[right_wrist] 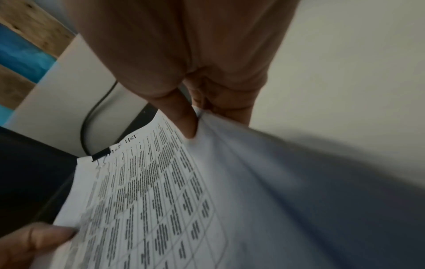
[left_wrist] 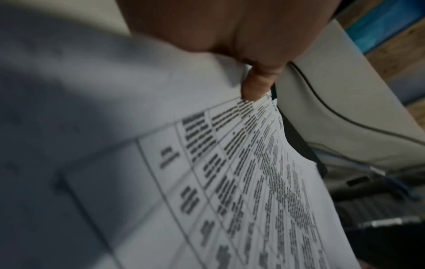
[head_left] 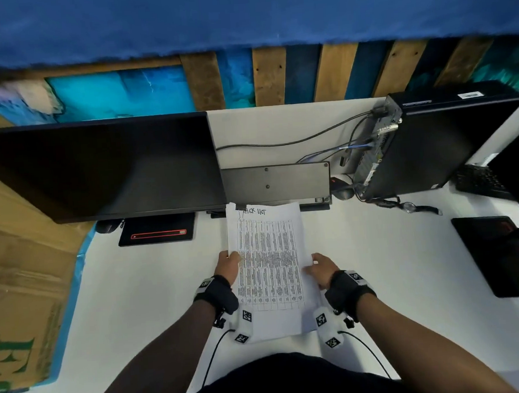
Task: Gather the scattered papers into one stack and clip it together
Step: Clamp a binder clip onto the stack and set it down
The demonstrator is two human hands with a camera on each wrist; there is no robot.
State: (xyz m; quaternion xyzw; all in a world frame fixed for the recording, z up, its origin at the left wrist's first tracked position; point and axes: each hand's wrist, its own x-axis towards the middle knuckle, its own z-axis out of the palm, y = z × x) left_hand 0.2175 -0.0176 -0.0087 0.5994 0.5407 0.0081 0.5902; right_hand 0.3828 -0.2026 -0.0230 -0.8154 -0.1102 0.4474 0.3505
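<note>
A paper stack (head_left: 268, 265) with a printed table and a handwritten heading is held above the white desk (head_left: 378, 265), in front of me. A black binder clip (head_left: 240, 207) sits on its far left corner, also visible in the right wrist view as the clip (right_wrist: 101, 154). My left hand (head_left: 229, 263) pinches the stack's left edge, thumb on top; the left wrist view shows the thumb (left_wrist: 255, 87) on the paper stack (left_wrist: 230, 182). My right hand (head_left: 318, 267) pinches the right edge, its fingers (right_wrist: 186, 120) pressing into the paper stack (right_wrist: 161, 200).
A dark monitor (head_left: 98, 166) stands at the back left, with a keyboard's underside (head_left: 275, 183) leaning behind the papers. A black computer case (head_left: 431, 137) with cables stands back right. A cardboard box (head_left: 16, 272) is at the left. A black pad (head_left: 498, 254) lies right.
</note>
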